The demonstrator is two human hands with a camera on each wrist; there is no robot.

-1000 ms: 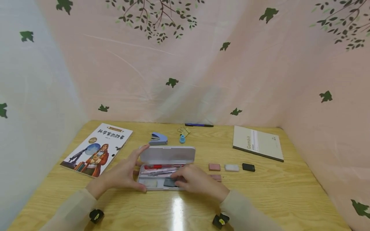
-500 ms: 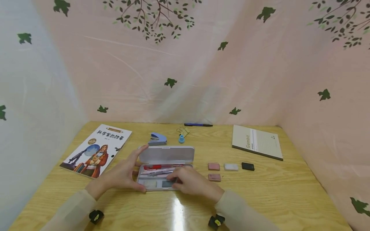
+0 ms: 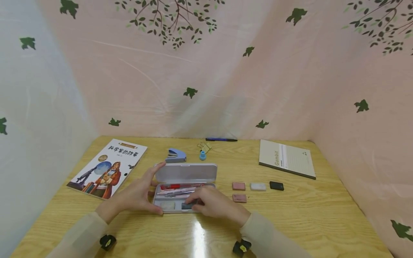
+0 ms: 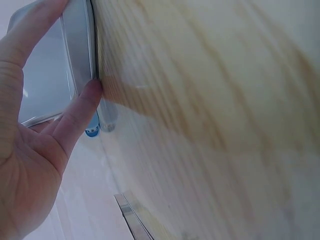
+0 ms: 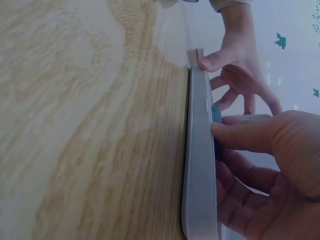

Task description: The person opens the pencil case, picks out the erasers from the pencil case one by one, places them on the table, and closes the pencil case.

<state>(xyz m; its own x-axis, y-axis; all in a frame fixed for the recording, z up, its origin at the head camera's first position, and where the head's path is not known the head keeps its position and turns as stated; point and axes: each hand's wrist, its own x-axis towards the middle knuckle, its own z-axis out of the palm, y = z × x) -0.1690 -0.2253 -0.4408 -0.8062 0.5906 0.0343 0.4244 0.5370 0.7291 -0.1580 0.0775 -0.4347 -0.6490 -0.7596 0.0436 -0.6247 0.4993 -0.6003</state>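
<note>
An open pencil case [image 3: 186, 173], pale grey with its lid raised, lies at the middle of the table. Pens [image 3: 180, 191] fill its back part, and a whitish eraser [image 3: 167, 205] sits at the front left. My left hand [image 3: 139, 193] grips the case's left end, thumb at the front edge and a finger up at the lid. With thumb and fingers my right hand [image 3: 211, 203] pinches a dark eraser [image 3: 186, 206] in the front compartment. In the right wrist view this eraser [image 5: 217, 114] shows just above the case wall, partly hidden by the fingers.
Two pink erasers [image 3: 238, 186], a white eraser [image 3: 258, 186] and a black one [image 3: 276, 186] lie right of the case. Behind are a blue stapler [image 3: 176, 155], a blue cap-like piece [image 3: 202, 155], a clip [image 3: 205, 147] and a pen [image 3: 221, 139]. A book [image 3: 109, 168] and notebook [image 3: 287, 158] flank them.
My right hand has shifted slightly left with the dark eraser, which looks lower in the case. A pink eraser beside the wrist is now uncovered. The left hand keeps its hold.
</note>
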